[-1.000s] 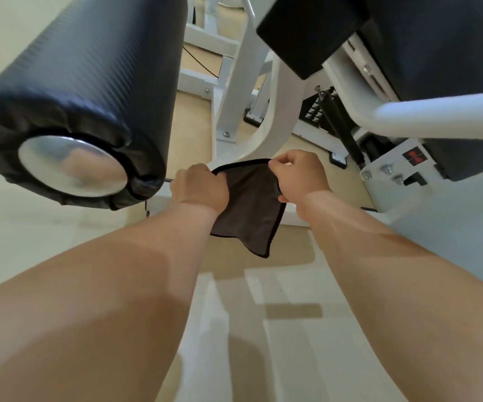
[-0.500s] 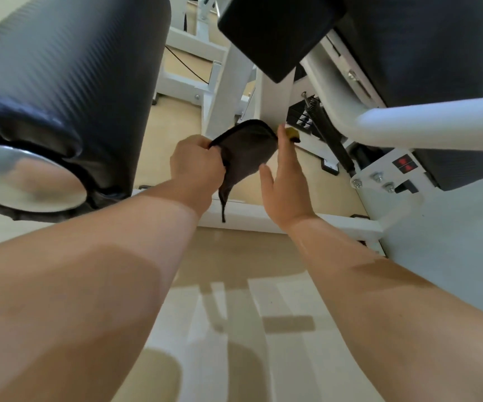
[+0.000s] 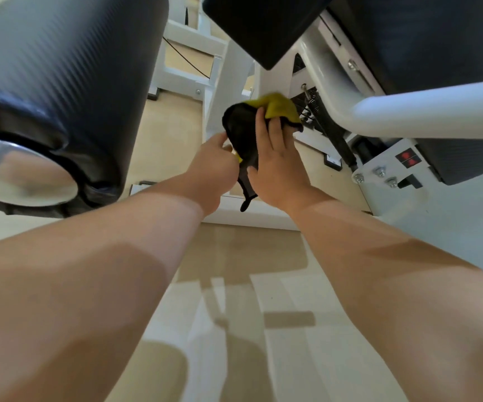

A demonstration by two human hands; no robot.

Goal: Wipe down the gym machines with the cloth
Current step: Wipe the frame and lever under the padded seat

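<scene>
My right hand (image 3: 278,162) lies flat on the cloth (image 3: 240,126). Its fingers (image 3: 275,127) are straight and spread, and they press the fabric against the white post (image 3: 231,79) of the machine (image 3: 321,68). The thumb sits apart, down by the cloth's lower part.

My left hand (image 3: 214,166) comes in from the lower left. Its thumb tip touches the cloth's left edge and the other fingers curl in behind, pinching the fabric. How deep that hold goes I cannot tell, because the cloth hides the fingertips.

The cloth is bunched, black on the face toward me. A yellow side is folded out at its top right, and a sliver of yellow shows beside my left hand. A narrow black tail hangs down between my two wrists and ends in front of the white base bar (image 3: 251,216).

A big black roller (image 3: 66,91) fills the upper left of the view, its chrome end cap (image 3: 22,172) turned toward me. It is well apart from the cloth. Above the cloth, the corner of a black pad (image 3: 266,27) juts in.

To the right a thick white tube (image 3: 425,111) runs across, with a coil spring (image 3: 312,101) just beside the cloth's yellow corner. Further right is a white plate with three bolts (image 3: 379,172) and two red labels (image 3: 408,159). A thin dark cable (image 3: 182,59) trails over the pale wood floor (image 3: 234,300) behind the post. Both my forearms are bare.
</scene>
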